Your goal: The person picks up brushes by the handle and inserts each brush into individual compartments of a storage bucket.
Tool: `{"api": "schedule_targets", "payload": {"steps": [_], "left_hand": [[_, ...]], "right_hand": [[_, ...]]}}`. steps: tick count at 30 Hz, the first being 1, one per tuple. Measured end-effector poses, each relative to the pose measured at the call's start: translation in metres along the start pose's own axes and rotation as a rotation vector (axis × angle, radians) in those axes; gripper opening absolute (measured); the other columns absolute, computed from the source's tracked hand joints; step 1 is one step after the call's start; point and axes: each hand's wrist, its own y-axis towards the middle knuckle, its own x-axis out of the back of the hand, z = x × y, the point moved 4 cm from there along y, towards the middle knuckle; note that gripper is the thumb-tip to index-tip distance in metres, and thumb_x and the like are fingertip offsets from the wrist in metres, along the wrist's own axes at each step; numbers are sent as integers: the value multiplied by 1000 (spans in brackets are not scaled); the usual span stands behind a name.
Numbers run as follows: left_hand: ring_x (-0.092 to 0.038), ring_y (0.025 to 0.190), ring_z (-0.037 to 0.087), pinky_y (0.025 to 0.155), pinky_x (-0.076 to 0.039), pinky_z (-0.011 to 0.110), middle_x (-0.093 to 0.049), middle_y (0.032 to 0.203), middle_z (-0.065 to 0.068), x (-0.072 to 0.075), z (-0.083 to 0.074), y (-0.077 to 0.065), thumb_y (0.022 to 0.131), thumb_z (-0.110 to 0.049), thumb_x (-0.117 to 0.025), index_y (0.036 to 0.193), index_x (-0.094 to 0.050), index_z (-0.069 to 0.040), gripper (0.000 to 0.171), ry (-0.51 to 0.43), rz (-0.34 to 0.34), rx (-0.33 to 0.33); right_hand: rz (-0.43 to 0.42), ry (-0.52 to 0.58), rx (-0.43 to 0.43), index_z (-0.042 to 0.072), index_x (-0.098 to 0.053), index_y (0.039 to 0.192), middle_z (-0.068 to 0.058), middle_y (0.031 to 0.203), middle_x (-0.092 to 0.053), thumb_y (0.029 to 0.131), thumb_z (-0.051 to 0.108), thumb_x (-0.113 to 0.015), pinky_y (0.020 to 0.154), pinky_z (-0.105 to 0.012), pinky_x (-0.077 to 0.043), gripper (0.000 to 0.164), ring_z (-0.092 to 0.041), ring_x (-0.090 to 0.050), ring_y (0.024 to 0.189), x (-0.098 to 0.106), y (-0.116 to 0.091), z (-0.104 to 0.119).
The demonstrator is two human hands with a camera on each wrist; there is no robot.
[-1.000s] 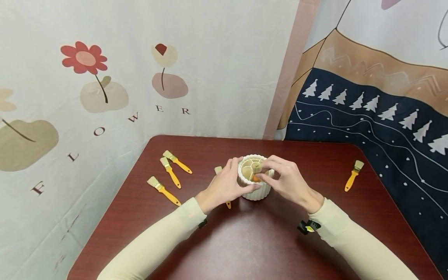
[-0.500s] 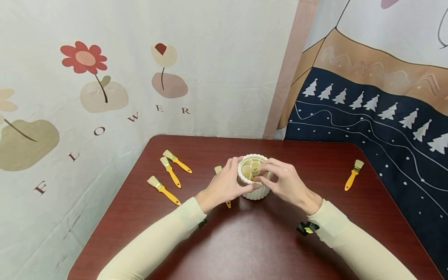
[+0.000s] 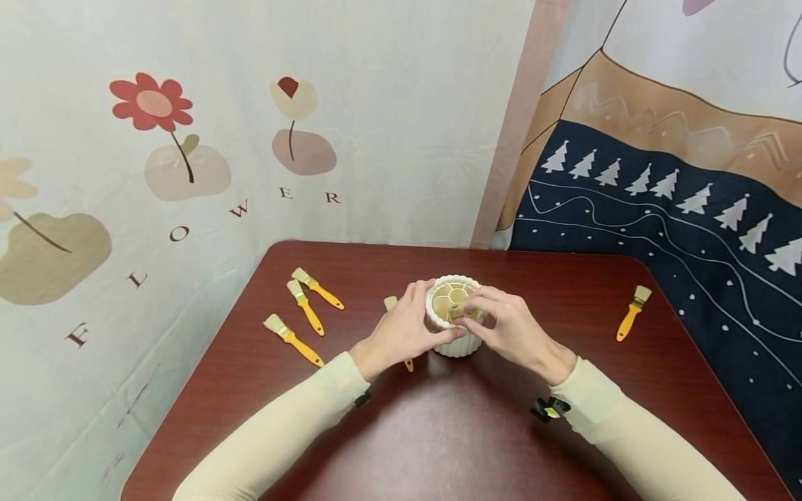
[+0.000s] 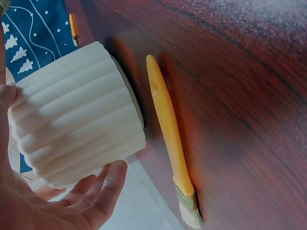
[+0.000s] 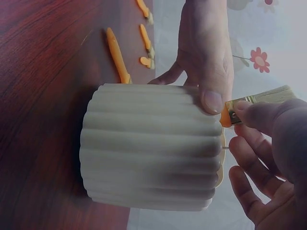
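Note:
A white ribbed pot point(image 3: 457, 346) with a divided insert in its mouth stands upright on the table. My left hand point(image 3: 404, 330) holds its side, the fingers wrapped behind it and the thumb at the front rim. Over the opening, my right hand point(image 3: 509, 321) pinches a paintbrush point(image 5: 272, 97) near its metal band. Its pale bristles point up, while the orange handle goes down past the rim, mostly hidden inside the pot. Another paintbrush point(image 4: 169, 127) with a yellow handle lies on the table just left of the pot, partly covered by my left hand in the head view.
Three more paintbrushes lie at the left of the table, one of them a brush point(image 3: 294, 341) nearest the front. A single brush point(image 3: 634, 314) lies near the right edge. Behind the dark red table point(image 3: 438, 445) hang printed cloths point(image 3: 401, 125).
The paintbrush in my right hand has sunk lower into the pot, and less of its orange handle shows. My right hand has shifted slightly down; the left hand stays on the pot.

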Motion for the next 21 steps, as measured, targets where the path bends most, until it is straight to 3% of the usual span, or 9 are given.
{"api": "schedule_targets", "payload": {"steps": [21], "left_hand": [[-74, 128, 29, 101, -67, 49, -59, 162, 12, 2, -2, -1, 93, -74, -88, 175, -39, -16, 112, 9, -17, -5]], "right_hand": [[13, -78, 6, 11, -87, 109, 0, 101, -83, 84, 1, -103, 78, -42, -56, 31, -16, -69, 88, -2, -1, -1]]}}
